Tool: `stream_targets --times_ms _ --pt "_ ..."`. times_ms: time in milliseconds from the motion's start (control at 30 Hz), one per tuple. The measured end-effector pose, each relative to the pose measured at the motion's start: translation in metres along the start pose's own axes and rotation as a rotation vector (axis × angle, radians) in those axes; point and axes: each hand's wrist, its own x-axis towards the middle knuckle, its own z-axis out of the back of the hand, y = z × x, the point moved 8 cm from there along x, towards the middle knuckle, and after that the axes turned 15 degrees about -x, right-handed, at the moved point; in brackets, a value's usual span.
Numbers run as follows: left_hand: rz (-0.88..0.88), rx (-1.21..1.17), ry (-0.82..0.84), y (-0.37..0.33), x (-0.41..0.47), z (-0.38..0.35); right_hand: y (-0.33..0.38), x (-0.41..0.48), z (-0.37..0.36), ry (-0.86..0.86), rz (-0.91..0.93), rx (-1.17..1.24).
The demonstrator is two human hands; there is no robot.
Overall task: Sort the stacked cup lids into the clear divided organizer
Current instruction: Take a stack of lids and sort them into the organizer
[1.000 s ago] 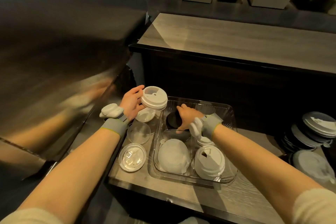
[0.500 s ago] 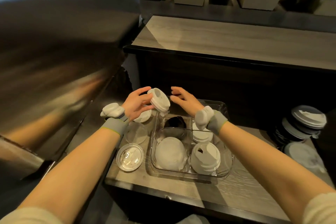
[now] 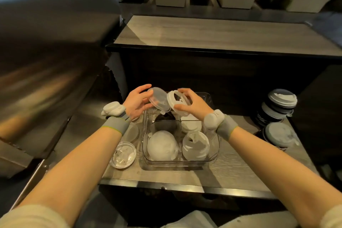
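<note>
The fingers (image 3: pixel 145 106) of the left hand (image 3: pixel 136 102) are curled around the rim of a clear lid (image 3: pixel 157 99) and hold it tilted on its edge. The fingers (image 3: pixel 185 91) of the right hand (image 3: pixel 193 104) pinch a white lid (image 3: pixel 174 102) in the same way. The two lids are just beside each other, face to face; I cannot tell if they touch. Both hang above the far side of the clear organizer (image 3: pixel 177 163), which stands on the surface (image 3: pixel 231 172). Straight below the right hand is the far right compartment with white lids (image 3: pixel 190 125), so I think the white lid needs only to be laid flat and lowered there. The frosted domed lids (image 3: pixel 162 146) fill the near left compartment, toward the person from the left hand.
</note>
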Motion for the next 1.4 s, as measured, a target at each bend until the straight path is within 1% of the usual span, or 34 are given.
stream_targets --times_ms 133,200,333,467,600,667,700,767,800,833,867,900,933,1000,1100,1200,1233,1300,1333,1400 --pt "-0.036 -0.032 -0.074 0.005 0.000 0.000 -0.024 -0.023 -0.014 0.209 0.020 -0.319" --pt "-0.035 -0.035 -0.083 0.008 -0.001 -0.004 -0.033 -0.037 -0.019 0.269 0.065 -0.509" --pt "-0.025 -0.023 -0.086 0.015 -0.005 -0.012 -0.048 -0.064 -0.025 0.286 0.141 -0.772" --pt "-0.021 0.019 -0.073 0.021 -0.011 -0.022 -0.058 -0.074 -0.033 0.288 0.093 -0.991" --pt "-0.002 0.036 -0.021 0.022 -0.013 -0.031 -0.057 -0.074 -0.045 0.346 0.083 -0.996" --pt "0.011 0.052 0.004 0.022 -0.013 -0.035 -0.052 -0.074 -0.042 0.318 0.111 -0.967" --pt "0.017 0.061 0.017 0.023 -0.013 -0.037 -0.046 -0.073 -0.036 0.251 0.141 -0.943" --pt "0.033 0.073 0.053 0.024 -0.012 -0.042 -0.029 -0.067 -0.011 -0.020 0.191 -0.822" --pt "0.043 0.078 0.076 0.025 -0.011 -0.046 -0.024 -0.063 0.007 -0.168 0.160 -0.687" --pt "0.055 0.079 0.100 0.026 -0.010 -0.050 -0.021 -0.058 0.022 -0.267 0.107 -0.505" --pt "0.066 0.082 0.125 0.027 -0.009 -0.054 -0.021 -0.050 0.029 -0.287 0.056 -0.319" --pt "0.076 0.093 0.151 0.028 -0.008 -0.058 -0.021 -0.041 0.030 -0.240 0.025 -0.186" --pt "0.079 0.115 0.177 0.029 -0.007 -0.063 -0.021 -0.031 0.026 -0.167 0.007 -0.133" --pt "0.073 0.167 0.225 0.030 -0.004 -0.072 -0.022 -0.015 0.018 -0.067 -0.018 -0.173" --pt "0.077 0.212 0.262 0.029 0.003 -0.079 -0.031 0.000 0.023 -0.075 -0.033 -0.209" --pt "0.121 0.286 0.272 0.029 0.011 -0.077 -0.040 0.010 0.020 -0.003 -0.042 -0.253" --pt "0.132 0.327 0.255 0.029 0.014 -0.074 -0.038 0.011 0.017 0.022 -0.027 -0.289" --pt "0.121 0.388 0.167 0.026 0.021 -0.060 -0.026 0.012 0.009 0.085 0.042 -0.339" --pt "0.107 0.376 0.115 0.022 0.025 -0.052 -0.015 0.007 0.003 0.116 0.108 -0.370" --pt "0.088 0.279 0.000 0.014 0.033 -0.032 0.008 -0.002 -0.016 0.194 0.290 -0.471"
